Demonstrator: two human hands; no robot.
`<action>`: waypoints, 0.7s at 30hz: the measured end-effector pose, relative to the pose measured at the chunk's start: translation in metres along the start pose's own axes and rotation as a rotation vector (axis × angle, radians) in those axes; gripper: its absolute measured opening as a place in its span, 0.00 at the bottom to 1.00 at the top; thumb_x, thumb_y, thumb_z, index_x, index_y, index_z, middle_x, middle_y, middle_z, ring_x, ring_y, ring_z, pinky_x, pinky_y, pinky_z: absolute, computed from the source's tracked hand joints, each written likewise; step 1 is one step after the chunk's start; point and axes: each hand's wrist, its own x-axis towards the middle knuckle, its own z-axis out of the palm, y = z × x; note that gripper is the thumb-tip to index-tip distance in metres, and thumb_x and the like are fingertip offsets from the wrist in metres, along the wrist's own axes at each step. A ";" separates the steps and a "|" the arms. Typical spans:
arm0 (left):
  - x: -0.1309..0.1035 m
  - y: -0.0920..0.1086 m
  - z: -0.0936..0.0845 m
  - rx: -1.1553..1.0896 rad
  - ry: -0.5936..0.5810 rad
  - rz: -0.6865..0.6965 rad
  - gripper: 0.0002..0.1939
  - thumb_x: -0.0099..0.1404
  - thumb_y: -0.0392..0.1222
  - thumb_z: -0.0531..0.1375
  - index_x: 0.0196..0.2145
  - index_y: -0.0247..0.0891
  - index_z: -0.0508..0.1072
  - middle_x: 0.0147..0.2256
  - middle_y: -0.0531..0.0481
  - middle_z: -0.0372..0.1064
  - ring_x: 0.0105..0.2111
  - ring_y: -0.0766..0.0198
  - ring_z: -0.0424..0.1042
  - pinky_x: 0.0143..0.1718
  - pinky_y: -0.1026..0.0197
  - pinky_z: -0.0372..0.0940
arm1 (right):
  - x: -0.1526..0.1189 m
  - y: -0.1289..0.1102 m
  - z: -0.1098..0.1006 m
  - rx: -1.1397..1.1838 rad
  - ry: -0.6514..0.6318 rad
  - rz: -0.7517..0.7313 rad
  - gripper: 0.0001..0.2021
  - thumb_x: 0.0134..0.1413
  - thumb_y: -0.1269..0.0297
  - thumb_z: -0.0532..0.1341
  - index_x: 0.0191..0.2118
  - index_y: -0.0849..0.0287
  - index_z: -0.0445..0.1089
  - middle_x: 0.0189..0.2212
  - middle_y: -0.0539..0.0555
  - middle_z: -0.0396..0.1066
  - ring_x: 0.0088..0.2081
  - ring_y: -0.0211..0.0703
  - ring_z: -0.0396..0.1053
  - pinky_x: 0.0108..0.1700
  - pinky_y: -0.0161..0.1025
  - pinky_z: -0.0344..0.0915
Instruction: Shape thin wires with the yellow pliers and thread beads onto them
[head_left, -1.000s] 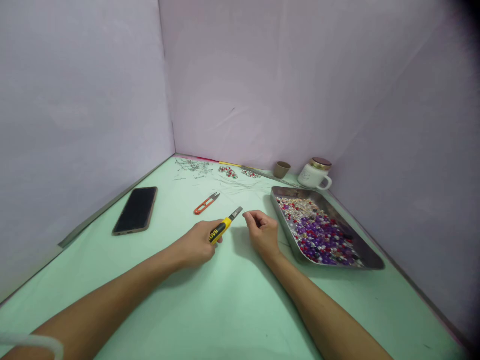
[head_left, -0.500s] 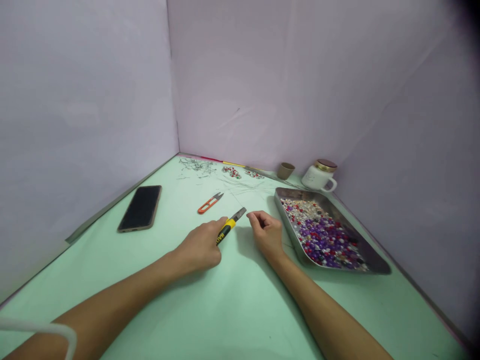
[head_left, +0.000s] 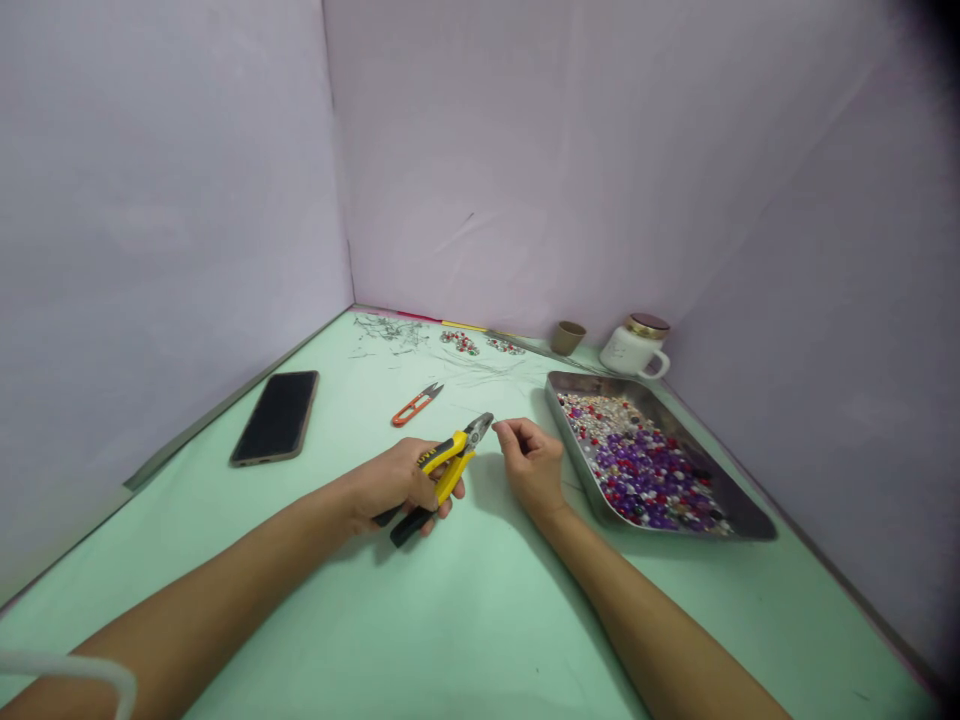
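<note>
My left hand [head_left: 409,480] is wrapped round the yellow and black handles of a pair of pliers [head_left: 452,462]. The metal jaws point up and right, close to the fingertips of my right hand [head_left: 531,460]. Thumb and forefinger of that hand are pinched together at the jaw tips. A thin wire seems to run between them, but it is too fine to make out clearly. Beyond the pliers lie orange thread snips [head_left: 417,405] on the green tabletop [head_left: 360,620].
At right stands a metal tray [head_left: 739,500] of purple, red and pale beads [head_left: 652,470]. Behind it are a white lidded mug [head_left: 634,348] and a small brown cup [head_left: 568,338]. Beaded pieces [head_left: 459,343] and wire bits [head_left: 390,332] lie at the back; a phone [head_left: 276,418] lies left.
My left hand has rolled over, so both plier handles now show, spread apart. The jaws stay by my right fingertips, and my right hand has hardly moved.
</note>
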 end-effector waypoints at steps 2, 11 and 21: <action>0.000 0.001 0.000 0.211 0.087 -0.011 0.14 0.40 0.28 0.51 0.29 0.36 0.64 0.22 0.54 0.61 0.19 0.69 0.61 0.17 0.65 0.58 | 0.000 0.001 0.001 -0.023 -0.005 -0.013 0.11 0.49 0.61 0.55 0.24 0.62 0.69 0.17 0.48 0.62 0.20 0.35 0.57 0.24 0.32 0.56; 0.002 -0.009 0.004 1.299 0.472 0.081 0.33 0.45 0.27 0.50 0.52 0.40 0.55 0.36 0.45 0.65 0.33 0.56 0.67 0.29 0.60 0.59 | 0.001 0.003 0.004 -0.067 -0.029 -0.034 0.11 0.49 0.62 0.55 0.25 0.62 0.71 0.20 0.52 0.69 0.22 0.37 0.63 0.26 0.33 0.59; 0.001 -0.007 0.002 0.908 0.318 0.134 0.21 0.44 0.27 0.50 0.38 0.39 0.64 0.27 0.51 0.63 0.26 0.63 0.64 0.25 0.63 0.58 | 0.000 0.001 0.001 -0.084 -0.015 -0.053 0.11 0.50 0.62 0.54 0.26 0.61 0.70 0.19 0.50 0.66 0.21 0.36 0.60 0.25 0.33 0.57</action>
